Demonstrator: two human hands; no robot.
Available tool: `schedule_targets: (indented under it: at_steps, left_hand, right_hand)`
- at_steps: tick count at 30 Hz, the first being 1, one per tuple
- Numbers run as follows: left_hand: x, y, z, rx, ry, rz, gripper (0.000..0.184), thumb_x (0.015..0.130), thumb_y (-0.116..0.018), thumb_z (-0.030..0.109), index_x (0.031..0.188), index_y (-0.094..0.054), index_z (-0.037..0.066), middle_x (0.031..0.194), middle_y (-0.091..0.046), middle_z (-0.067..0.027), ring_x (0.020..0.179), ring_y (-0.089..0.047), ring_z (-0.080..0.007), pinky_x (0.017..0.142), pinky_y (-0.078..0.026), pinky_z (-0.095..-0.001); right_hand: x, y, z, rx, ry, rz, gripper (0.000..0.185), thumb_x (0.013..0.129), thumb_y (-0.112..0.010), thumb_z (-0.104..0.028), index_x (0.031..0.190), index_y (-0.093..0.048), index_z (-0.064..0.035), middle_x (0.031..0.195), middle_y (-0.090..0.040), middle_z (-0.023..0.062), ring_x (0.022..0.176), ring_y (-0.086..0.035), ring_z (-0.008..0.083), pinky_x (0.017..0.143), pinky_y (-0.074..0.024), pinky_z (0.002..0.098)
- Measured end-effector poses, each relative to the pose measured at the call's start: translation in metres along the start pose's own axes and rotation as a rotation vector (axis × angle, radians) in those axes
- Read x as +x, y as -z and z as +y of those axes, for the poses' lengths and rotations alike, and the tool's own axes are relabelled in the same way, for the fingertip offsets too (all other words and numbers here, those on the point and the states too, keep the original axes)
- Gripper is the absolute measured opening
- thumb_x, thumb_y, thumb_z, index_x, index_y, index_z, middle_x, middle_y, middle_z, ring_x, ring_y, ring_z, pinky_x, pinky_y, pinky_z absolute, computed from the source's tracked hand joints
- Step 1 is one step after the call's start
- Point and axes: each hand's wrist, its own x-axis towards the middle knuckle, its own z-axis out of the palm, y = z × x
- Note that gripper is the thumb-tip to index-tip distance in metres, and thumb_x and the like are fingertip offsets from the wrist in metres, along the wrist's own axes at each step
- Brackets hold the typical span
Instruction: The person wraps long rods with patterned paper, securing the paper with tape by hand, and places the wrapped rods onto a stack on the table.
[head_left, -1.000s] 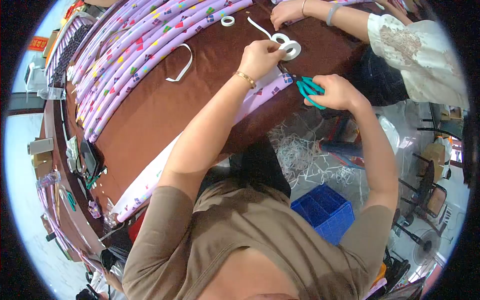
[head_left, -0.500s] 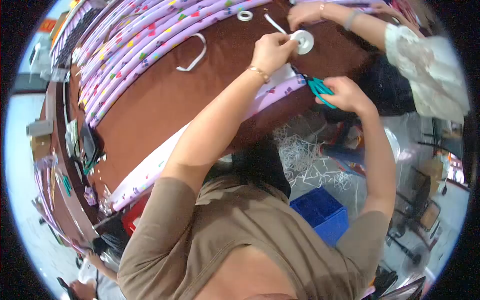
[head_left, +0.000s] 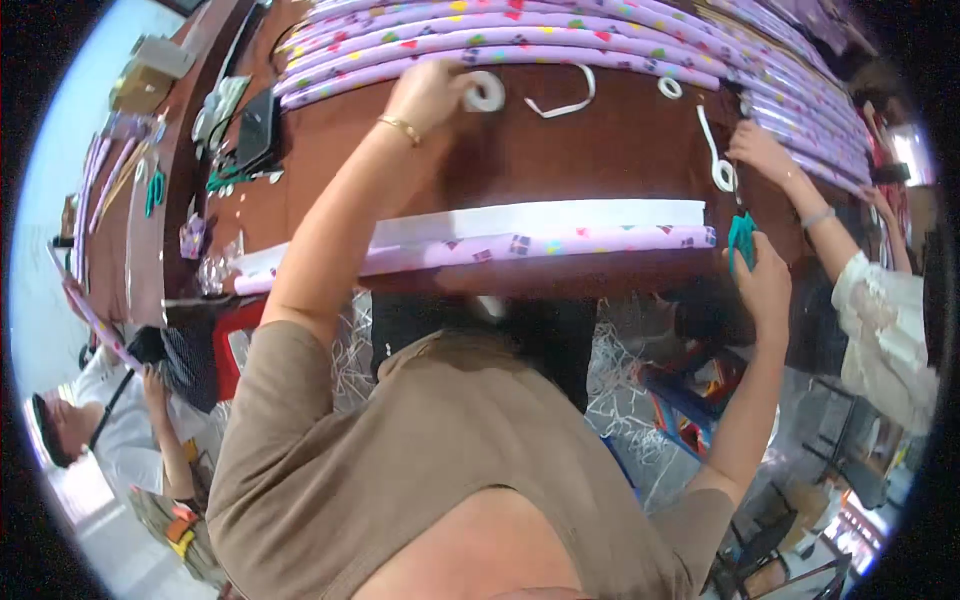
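Observation:
My left hand point(head_left: 428, 95) is closed on a white tape roll point(head_left: 485, 92) over the far part of the brown table. In my right hand point(head_left: 765, 283) are scissors point(head_left: 742, 240) with teal handles, near the table's front edge. Between my arms, along that edge, lies a lilac patterned paper roll point(head_left: 590, 240), with a white strip point(head_left: 580, 214) running along its far side. My left forearm covers part of this roll. The right end of the roll is close to the scissors.
Many lilac rolls point(head_left: 500, 55) are lined up at the back. A white ribbon point(head_left: 565, 107), a small ring point(head_left: 670, 88) and another tape roll point(head_left: 723, 175) lie on the table point(head_left: 620, 150). A co-worker's hand point(head_left: 760, 150) is at right. White scraps point(head_left: 620, 365) litter the floor.
My left hand has moved leftward with the tape roll, away from the paper roll's right end. My view has turned, and the scissors are still in my right hand.

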Motion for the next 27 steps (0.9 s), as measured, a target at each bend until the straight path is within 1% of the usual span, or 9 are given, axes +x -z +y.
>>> schedule_targets:
  at_steps: [2,4,8,11,14,16,20,24,27]
  left_hand:
    - [-0.019,0.013,-0.038,0.281,-0.069,0.369,0.050,0.088,-0.063,0.042,0.120,-0.062,0.004,0.101,-0.068,-0.0192,0.092,-0.063,-0.0395,0.082,-0.051,-0.0453]
    - [-0.047,0.028,-0.048,0.256,-0.082,0.399,0.051,0.089,-0.063,0.039,0.123,-0.057,0.002,0.108,-0.063,-0.0219,0.101,-0.059,-0.0399,0.086,-0.049,-0.0468]
    - [-0.129,0.040,-0.037,0.137,-0.418,0.298,0.041,0.084,-0.068,0.029,0.116,-0.061,0.004,0.110,-0.062,-0.0173,0.102,-0.058,-0.0371,0.089,-0.048,-0.0444]
    - [-0.195,0.051,-0.031,0.050,-0.425,0.168,0.042,0.082,-0.071,0.031,0.115,-0.061,0.007,0.109,-0.062,-0.0146,0.102,-0.058,-0.0341,0.090,-0.047,-0.0427]
    - [-0.242,0.061,-0.057,0.133,-0.332,0.095,0.048,0.079,-0.074,0.032,0.119,-0.059,0.010,0.113,-0.061,-0.0117,0.105,-0.057,-0.0314,0.090,-0.046,-0.0421]
    - [-0.265,0.070,-0.075,0.201,-0.264,0.112,0.054,0.074,-0.077,0.027,0.122,-0.059,0.009,0.114,-0.060,-0.0119,0.107,-0.056,-0.0321,0.092,-0.044,-0.0432]
    - [-0.283,0.076,-0.108,0.272,-0.199,0.158,0.048,0.073,-0.075,0.025,0.116,-0.059,0.011,0.111,-0.061,-0.0076,0.105,-0.058,-0.0283,0.089,-0.046,-0.0414]
    - [-0.276,0.068,-0.102,0.232,-0.219,0.123,0.043,0.075,-0.074,0.025,0.112,-0.060,0.008,0.111,-0.063,-0.0080,0.103,-0.058,-0.0294,0.090,-0.046,-0.0411]
    - [-0.264,0.053,-0.086,0.202,-0.251,0.127,0.040,0.076,-0.073,0.027,0.109,-0.060,0.009,0.107,-0.064,-0.0067,0.100,-0.060,-0.0281,0.087,-0.046,-0.0403]
  right_hand:
    - [0.017,-0.007,-0.015,0.048,0.084,0.017,0.031,0.088,-0.063,-0.032,0.102,-0.062,-0.0040,0.096,-0.064,0.0224,0.091,-0.062,0.0405,0.076,-0.0464,0.0483]
    - [0.038,-0.016,-0.036,-0.006,0.266,0.090,0.039,0.088,-0.063,-0.037,0.108,-0.063,-0.0038,0.098,-0.066,0.0196,0.092,-0.062,0.0376,0.078,-0.0477,0.0470]
    - [0.085,-0.024,-0.100,0.003,0.300,0.052,0.041,0.090,-0.060,-0.035,0.115,-0.062,-0.0023,0.105,-0.064,0.0232,0.100,-0.060,0.0388,0.084,-0.0472,0.0456]
    - [0.103,-0.041,-0.125,0.083,0.527,0.324,0.036,0.094,-0.058,-0.023,0.121,-0.058,0.0008,0.115,-0.061,0.0226,0.105,-0.058,0.0360,0.092,-0.0449,0.0420]
    - [0.061,-0.027,-0.165,0.235,0.654,-0.010,0.038,0.082,-0.066,-0.017,0.114,-0.059,0.0016,0.108,-0.060,0.0186,0.101,-0.059,0.0338,0.089,-0.0464,0.0392]
    - [0.032,-0.031,-0.175,0.267,0.875,-0.037,0.044,0.072,-0.071,-0.015,0.111,-0.059,0.0003,0.106,-0.060,0.0168,0.099,-0.058,0.0341,0.088,-0.0460,0.0397]
    - [-0.005,-0.045,-0.172,0.135,0.868,-0.175,0.051,0.067,-0.076,-0.015,0.111,-0.057,-0.0006,0.106,-0.059,0.0181,0.101,-0.055,0.0377,0.091,-0.0439,0.0426]
    - [-0.007,-0.055,-0.151,0.090,0.769,-0.088,0.041,0.071,-0.075,-0.007,0.106,-0.056,-0.0009,0.100,-0.060,0.0188,0.095,-0.057,0.0392,0.082,-0.0456,0.0433]
    - [-0.009,-0.039,-0.127,0.039,0.630,-0.145,0.037,0.076,-0.071,-0.006,0.109,-0.055,-0.0008,0.104,-0.060,0.0215,0.100,-0.057,0.0412,0.086,-0.0447,0.0443]
